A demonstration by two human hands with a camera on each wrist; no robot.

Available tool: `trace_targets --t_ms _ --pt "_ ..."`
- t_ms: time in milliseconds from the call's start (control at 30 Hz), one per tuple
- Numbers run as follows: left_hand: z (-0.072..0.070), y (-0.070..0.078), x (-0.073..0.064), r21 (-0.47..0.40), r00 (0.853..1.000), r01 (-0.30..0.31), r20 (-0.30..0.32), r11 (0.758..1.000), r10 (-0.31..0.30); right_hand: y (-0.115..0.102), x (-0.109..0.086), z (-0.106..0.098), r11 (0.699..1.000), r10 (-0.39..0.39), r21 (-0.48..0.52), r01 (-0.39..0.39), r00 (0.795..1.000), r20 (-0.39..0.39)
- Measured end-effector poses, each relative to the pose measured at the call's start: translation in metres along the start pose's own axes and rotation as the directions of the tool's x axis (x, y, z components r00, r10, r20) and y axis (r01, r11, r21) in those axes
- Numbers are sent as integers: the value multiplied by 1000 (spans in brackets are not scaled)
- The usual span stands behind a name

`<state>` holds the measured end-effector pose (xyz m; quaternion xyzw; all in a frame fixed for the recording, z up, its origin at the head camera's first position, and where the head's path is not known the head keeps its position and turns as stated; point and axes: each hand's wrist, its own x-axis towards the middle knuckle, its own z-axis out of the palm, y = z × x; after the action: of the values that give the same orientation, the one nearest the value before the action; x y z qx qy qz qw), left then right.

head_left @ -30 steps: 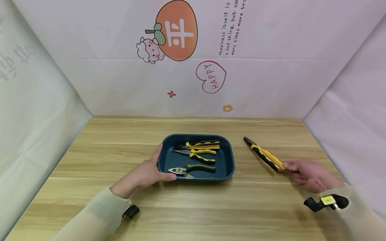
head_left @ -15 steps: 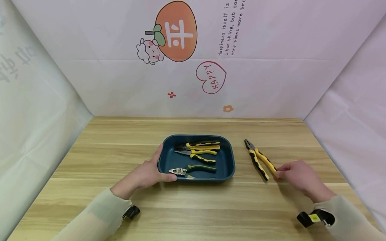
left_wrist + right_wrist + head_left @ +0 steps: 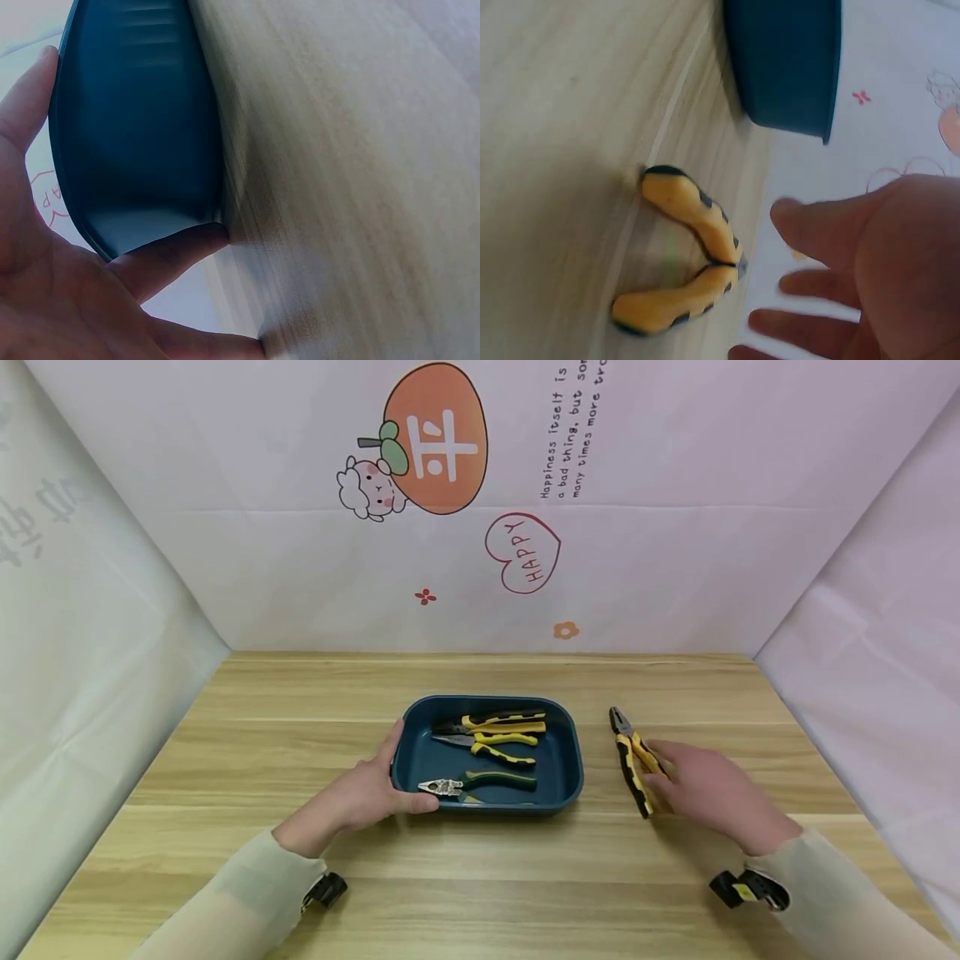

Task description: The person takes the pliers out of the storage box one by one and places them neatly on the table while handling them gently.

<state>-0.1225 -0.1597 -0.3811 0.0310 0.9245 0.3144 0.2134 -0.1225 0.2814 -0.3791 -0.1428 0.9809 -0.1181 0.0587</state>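
My left hand (image 3: pixel 365 799) is spread along the left end of a dark blue tray (image 3: pixel 561 781), thumb at the near rim and fingers against the end wall. In the left wrist view, straight fingers touch the outside of the tray (image 3: pixel 135 135). Right of the tray lies a pair of black-and-yellow pliers (image 3: pixel 628 767) with spread handles, nose pointing away. Over its right handle hovers my right hand (image 3: pixel 716 793) in the head view. The right wrist view shows loosely extended fingers apart from the pliers' handles (image 3: pixel 694 206), holding nothing.
Inside the tray lie black-and-yellow pliers (image 3: pixel 502 724), needle-nose pliers (image 3: pixel 486 743) with yellow handles, and green-handled pliers (image 3: pixel 501 778). The wooden table (image 3: pixel 480 893) meets a printed white back wall (image 3: pixel 675 577), with white sheets at both sides.
The right hand pulled the pliers' handles apart, turned the pliers upright in view, and let go. It has since moved left and forward over the right handle. The left hand stays still.
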Motion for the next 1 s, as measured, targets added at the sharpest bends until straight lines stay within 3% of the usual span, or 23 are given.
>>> trace_targets --t_ms 67,167,333,500,733,1000 --pt "0 -1 0 4 1000 0 -1 1000 0 -5 6 4 998 -65 -22 65 998 -12" --pt "0 -1 0 6 1000 -1 -4 1000 1 -12 14 9 995 -85 -46 86 996 19" --pt "2 -2 1 -2 1000 -2 -8 1000 2 -18 19 12 995 -35 -94 43 996 79" --pt "3 -2 2 -6 1000 -1 -11 1000 1 -10 15 10 996 20 -87 -11 995 97" --pt "2 -2 1 -17 1000 5 -9 1000 -5 25 -1 3 996 78 -51 -74 993 84" --pt "1 -2 2 -16 1000 9 -5 1000 -9 88 -22 -11 988 151 -49 -147 984 99"
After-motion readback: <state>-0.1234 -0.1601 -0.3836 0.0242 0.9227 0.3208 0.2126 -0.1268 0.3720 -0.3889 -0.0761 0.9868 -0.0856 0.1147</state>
